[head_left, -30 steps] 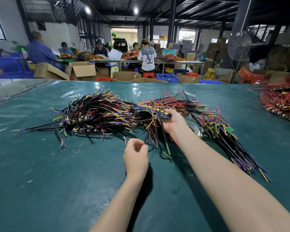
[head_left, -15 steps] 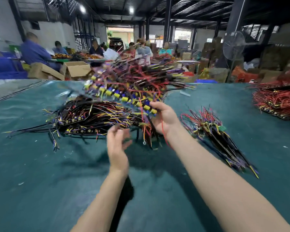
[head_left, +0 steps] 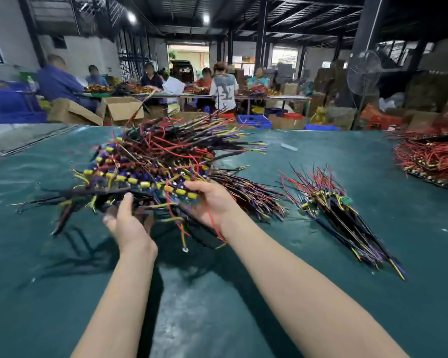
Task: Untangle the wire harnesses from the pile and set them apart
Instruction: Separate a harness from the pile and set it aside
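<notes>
Nearest, the left hand reached up under the tangled bundle of wire harnesses, its thumb against the black wires. The fingers were a blur, so I couldn't tell whether they gripped. The right hand curled round the bundle's lower edge, holding it clear above the green table. A separate harness bunch lay on the table to the right, apart. Farther off sat a red wire pile, then workers at benches.
</notes>
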Motion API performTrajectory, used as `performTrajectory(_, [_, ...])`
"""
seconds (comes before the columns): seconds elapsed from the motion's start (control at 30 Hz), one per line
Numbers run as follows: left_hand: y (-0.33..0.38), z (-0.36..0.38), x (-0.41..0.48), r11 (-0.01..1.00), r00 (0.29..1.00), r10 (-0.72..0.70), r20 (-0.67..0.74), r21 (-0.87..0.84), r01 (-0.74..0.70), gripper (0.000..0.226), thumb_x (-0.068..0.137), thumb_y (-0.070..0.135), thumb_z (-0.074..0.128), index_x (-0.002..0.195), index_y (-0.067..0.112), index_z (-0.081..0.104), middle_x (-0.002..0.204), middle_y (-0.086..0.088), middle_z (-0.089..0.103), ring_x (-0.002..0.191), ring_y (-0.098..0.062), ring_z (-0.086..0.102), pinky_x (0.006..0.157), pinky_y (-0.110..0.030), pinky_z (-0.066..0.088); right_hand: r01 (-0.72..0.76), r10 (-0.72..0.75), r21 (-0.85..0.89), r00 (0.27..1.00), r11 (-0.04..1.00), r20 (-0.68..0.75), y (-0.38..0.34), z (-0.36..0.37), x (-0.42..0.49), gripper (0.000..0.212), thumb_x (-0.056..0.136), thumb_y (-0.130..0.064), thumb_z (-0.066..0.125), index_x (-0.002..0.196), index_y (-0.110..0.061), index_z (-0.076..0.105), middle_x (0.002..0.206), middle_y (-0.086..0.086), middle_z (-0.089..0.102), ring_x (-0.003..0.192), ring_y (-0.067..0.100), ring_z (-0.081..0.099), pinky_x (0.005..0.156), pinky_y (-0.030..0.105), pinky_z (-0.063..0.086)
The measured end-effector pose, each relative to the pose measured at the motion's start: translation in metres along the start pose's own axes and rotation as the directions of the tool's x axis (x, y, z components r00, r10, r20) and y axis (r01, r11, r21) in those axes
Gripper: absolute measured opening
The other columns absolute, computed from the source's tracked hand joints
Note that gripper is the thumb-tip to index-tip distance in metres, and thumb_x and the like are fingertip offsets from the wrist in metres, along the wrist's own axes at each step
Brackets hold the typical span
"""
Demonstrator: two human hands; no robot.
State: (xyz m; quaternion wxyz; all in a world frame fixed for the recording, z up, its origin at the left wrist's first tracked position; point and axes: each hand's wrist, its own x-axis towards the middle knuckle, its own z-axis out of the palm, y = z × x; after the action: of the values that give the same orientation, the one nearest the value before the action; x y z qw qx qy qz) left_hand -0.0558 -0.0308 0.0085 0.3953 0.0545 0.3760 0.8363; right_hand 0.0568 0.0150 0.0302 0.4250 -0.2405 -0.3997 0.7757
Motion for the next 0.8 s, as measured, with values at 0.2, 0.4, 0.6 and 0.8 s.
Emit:
performTrajectory(0.2, [-0.004,-0.013,0.012,0.77,0.879,0.462,-0.118,0.545,-0.331,0.056,0.081,0.009,0.061,0.129,0.0,0.036,0.125,-0.016,0.037,0.11,-0.027,0.043,0.098,-0.031,0.034,-0.136,-0.034,-0.753,0.978,0.643,-0.205,0.015,0.013,0.029,0.02,0.093,-0.019,0.052,0.085,-0.002,0.058,0.069,0.01,0.062,0.062,0.024,0.063,0.05,0.031,0.047])
performTrajectory(0.4, [-0.034,-0.017,-0.006,0.047,0.798,0.306,0.519,0.829,-0.557,0.033,0.076,0.018,0.065,0.109,0.021,0.064,0.138,-0.011,0.037,0.127,-0.03,0.029,0.104,-0.035,0.022,-0.291,-0.59,-0.917,0.804,-0.274,-0.079,-0.002,-0.065,0.012,0.029,0.08,-0.03,0.056,0.098,-0.008,0.065,0.105,0.013,0.063,0.102,0.03,0.057,0.078,0.033,0.044])
performTrajectory(0.6, [-0.054,-0.023,-0.009,-0.374,0.805,-0.094,0.586,0.729,-0.574,0.058,0.082,0.053,0.053,0.136,0.036,0.038,0.156,0.004,0.001,0.141,-0.024,0.001,0.113,-0.044,0.007,-0.476,-0.586,-0.806,0.784,-0.352,-0.207,-0.012,-0.101,0.019,0.057,0.087,-0.043,0.054,0.13,-0.008,0.038,0.133,0.011,0.046,0.124,0.027,0.041,0.098,0.039,0.033])
performTrajectory(0.8, [-0.054,-0.025,-0.005,-0.429,0.808,-0.103,0.58,0.707,-0.562,0.069,0.084,0.058,0.046,0.145,0.034,0.021,0.157,0.001,-0.002,0.143,-0.023,0.0,0.113,-0.045,0.009,-0.497,-0.577,-0.831,0.766,-0.25,-0.284,-0.022,-0.096,0.012,0.022,0.092,-0.011,0.045,0.11,-0.006,0.055,0.116,0.017,0.062,0.108,0.035,0.058,0.085,0.037,0.046])
